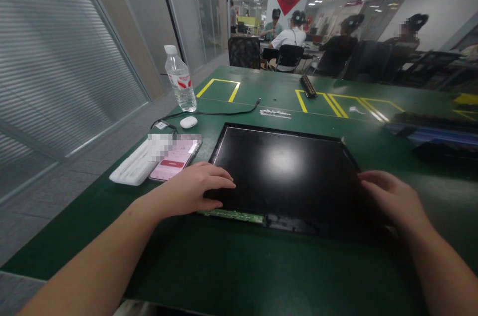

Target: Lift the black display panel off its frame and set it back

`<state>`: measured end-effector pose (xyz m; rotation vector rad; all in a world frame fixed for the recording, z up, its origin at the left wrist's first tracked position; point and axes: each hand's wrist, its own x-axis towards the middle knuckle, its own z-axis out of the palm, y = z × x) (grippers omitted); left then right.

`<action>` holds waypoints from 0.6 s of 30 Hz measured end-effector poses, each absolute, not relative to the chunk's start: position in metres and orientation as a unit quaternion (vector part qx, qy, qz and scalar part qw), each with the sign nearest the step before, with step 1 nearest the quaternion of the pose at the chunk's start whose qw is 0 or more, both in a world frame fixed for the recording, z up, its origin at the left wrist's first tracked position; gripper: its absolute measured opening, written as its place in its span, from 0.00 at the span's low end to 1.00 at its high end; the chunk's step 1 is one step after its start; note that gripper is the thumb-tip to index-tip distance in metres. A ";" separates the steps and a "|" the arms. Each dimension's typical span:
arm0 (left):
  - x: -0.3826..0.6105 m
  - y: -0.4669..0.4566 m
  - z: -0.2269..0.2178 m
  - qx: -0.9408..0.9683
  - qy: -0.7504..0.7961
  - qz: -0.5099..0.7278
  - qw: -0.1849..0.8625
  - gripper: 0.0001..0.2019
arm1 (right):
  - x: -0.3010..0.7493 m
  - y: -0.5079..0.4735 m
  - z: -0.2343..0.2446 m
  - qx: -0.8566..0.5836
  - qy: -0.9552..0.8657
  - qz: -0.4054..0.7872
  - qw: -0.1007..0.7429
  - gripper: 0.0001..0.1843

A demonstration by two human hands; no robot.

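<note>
A black flat display panel [295, 171] lies on the green table, glossy side up, with a bright light reflected in it. Along its near edge a strip of green circuit board [235, 216] shows. My left hand [205, 186] rests at the panel's left side, its fingers stretched over the surface and the thumb apart from them. At the right edge my right hand [392, 196] grips the panel's border with fingers pressed together; its thumb is mostly hidden.
Left of the panel lie a phone [175, 160], a white box [136, 164], a white earbud case [188, 122] and a black cable [220, 113]. A water bottle [181, 81] stands behind them. A dark slotted strip [308, 86] lies at the back. Several people sit beyond.
</note>
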<state>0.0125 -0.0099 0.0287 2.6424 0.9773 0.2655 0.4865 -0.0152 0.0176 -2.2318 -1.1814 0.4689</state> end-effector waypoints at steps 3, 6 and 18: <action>0.013 -0.011 0.029 0.922 0.341 0.093 0.158 0.23 | 0.485 -0.015 0.019 -0.828 -0.452 0.163 0.290 0.21; 0.014 -0.011 0.029 0.922 0.341 0.094 0.158 0.22 | 0.484 -0.016 0.019 -0.831 -0.446 0.167 0.289 0.21; 0.014 -0.010 0.028 0.904 0.369 0.108 0.188 0.20 | 0.485 -0.015 0.018 -0.835 -0.437 0.176 0.285 0.24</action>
